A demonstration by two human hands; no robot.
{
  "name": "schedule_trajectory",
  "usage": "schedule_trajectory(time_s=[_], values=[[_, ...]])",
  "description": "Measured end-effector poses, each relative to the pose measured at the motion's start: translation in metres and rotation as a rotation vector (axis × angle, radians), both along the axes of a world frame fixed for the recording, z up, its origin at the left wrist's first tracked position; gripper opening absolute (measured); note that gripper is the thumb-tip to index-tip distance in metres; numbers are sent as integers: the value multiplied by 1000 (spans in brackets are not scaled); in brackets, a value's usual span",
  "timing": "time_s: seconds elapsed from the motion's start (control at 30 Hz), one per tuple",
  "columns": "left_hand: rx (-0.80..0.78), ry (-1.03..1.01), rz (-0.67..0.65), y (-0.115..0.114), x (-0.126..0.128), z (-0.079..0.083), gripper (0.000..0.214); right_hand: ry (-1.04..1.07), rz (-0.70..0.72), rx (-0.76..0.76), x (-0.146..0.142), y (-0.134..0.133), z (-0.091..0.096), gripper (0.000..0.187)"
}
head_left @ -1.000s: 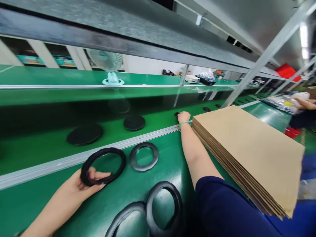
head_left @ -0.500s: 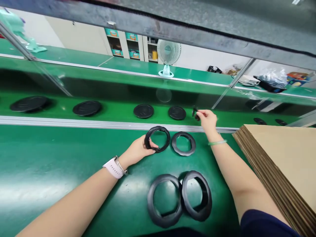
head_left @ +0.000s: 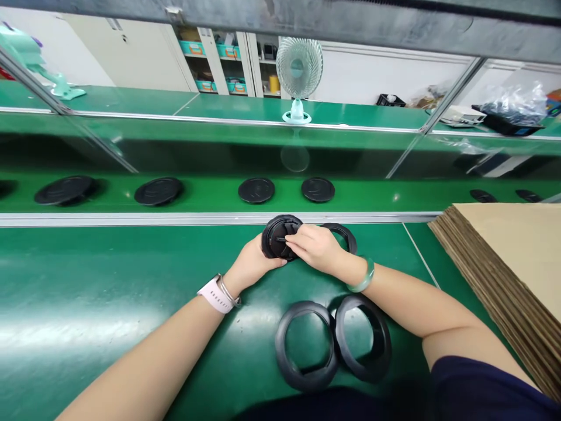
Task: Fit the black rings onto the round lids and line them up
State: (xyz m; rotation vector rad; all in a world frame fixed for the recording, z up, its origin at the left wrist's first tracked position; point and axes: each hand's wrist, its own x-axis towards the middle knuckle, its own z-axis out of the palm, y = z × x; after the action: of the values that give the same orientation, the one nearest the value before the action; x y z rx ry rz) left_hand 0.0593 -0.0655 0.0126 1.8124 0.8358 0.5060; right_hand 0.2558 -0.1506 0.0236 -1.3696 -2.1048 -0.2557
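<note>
My left hand (head_left: 250, 264) grips a black ring (head_left: 274, 231) by its lower left edge, just short of the metal rail. My right hand (head_left: 316, 248) pinches a small black part (head_left: 286, 240) and presses it into the middle of that ring. Right behind the right hand lies a second black ring (head_left: 346, 234), partly hidden by it. Two more black rings (head_left: 307, 345) (head_left: 363, 339) lie side by side on the green bench near me.
Several black discs (head_left: 256, 190) sit in a row on the green conveyor beyond the metal rail (head_left: 131, 218). A stack of flat cardboard sheets (head_left: 512, 275) fills the right side. A small desk fan (head_left: 298, 73) stands on the far bench.
My right hand came back from the conveyor with a small black part and set it into the ring held by my left hand. The view swung left and down.
</note>
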Motion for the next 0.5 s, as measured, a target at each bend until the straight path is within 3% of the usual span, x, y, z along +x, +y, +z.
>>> schedule_trajectory(time_s=[0.2,0.5], values=[[-51,-47,39,0,0,-7,74,-85,16,73,-3,-1,0,25],[-232,-144,43,-7,3,0,76,-101,-3,28,-2,3,-4,27]])
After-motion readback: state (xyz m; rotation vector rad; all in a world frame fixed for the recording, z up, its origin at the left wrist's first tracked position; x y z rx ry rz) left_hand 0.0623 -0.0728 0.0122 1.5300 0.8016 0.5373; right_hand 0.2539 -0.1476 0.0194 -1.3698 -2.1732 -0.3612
